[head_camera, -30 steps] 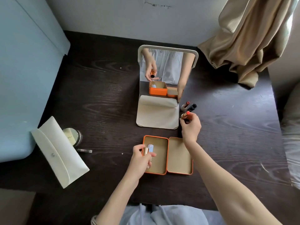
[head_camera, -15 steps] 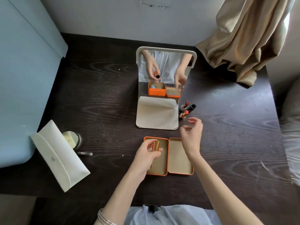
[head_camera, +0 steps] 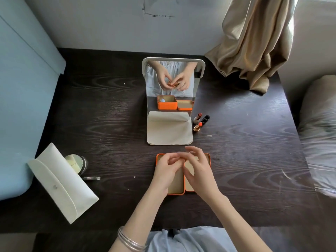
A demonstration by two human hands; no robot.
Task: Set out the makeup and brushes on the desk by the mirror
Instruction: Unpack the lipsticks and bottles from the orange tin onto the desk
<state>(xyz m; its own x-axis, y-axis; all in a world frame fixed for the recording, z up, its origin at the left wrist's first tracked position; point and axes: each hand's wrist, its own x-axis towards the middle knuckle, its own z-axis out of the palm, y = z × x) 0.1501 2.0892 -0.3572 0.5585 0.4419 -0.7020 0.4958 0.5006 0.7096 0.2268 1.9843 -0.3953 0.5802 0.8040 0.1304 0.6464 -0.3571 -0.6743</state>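
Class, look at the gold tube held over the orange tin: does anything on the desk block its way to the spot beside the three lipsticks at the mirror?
Nothing visible does. Both hands hold it above the tin; bare desk runs to the lipsticks right of the mirror.

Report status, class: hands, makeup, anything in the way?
Left hand and right hand together over the open orange tin, gold tube visible only in the mirror. Three lipsticks stand by it. Nothing blocking.
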